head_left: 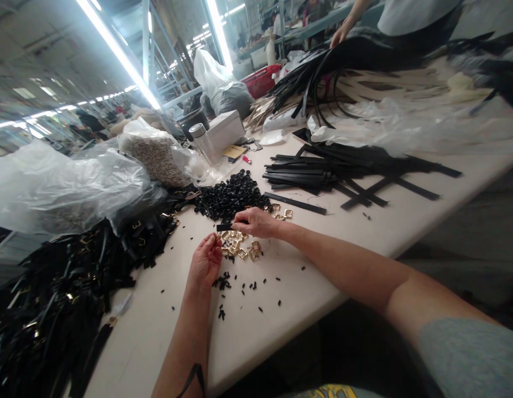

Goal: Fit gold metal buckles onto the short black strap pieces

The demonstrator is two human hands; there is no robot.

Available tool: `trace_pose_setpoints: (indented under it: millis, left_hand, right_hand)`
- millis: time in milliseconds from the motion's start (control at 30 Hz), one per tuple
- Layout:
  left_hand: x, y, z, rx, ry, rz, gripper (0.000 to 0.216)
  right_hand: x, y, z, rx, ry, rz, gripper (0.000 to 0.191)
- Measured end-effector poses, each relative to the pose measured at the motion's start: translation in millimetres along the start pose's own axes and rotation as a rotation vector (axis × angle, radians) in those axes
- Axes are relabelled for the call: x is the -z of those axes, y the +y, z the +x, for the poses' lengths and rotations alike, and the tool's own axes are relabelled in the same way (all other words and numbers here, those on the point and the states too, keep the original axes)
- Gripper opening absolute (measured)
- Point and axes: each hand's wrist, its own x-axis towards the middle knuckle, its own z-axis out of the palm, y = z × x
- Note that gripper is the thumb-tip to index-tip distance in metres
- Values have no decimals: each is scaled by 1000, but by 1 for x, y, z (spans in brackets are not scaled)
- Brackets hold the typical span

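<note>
My right hand (255,223) pinches a short black strap (224,227), whose flat end points left toward the other hand. Close below it, my left hand (207,258) has thumb and fingers pressed together on a gold buckle, mostly covered by the fingertips. Under and beside both hands lies a loose group of gold buckles (242,254). Right behind them rises a heap of small black loops (234,194). Several tiny black pieces (224,281) are scattered on the table nearer to me.
Black straps (298,172) lie piled at the right, with one single strap (296,203) apart. Buckled straps (66,309) cover the table's left side. Behind stand plastic bags (155,155), a bottle (203,142) and a white box (225,130). A co-worker's hand (341,34) touches long black strips.
</note>
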Motion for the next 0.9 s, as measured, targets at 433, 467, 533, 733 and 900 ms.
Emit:
trace_pose_setpoints:
  millis: [433,467,533,733,900]
  left_hand:
    - [-10,-13,-11,-312,-124,373,24]
    - [-10,-14,-10,-309,-112,359,25]
    - [-12,-13,-9,-301,-91,315,27]
    - [-15,-11,-9,-244,-91,200,40]
    - [-15,-12,-8,-229,-72,175,37]
  right_hand:
    - [-11,-1,-1,-220,-173,463,24]
    - [-14,0,-1,-218,-170,457,22]
    - [-18,1,0,-200,-143,402,17]
    - [-24,0,0,-64,-29,90,11]
    - [-23,-4,-3,11,23,-140,10]
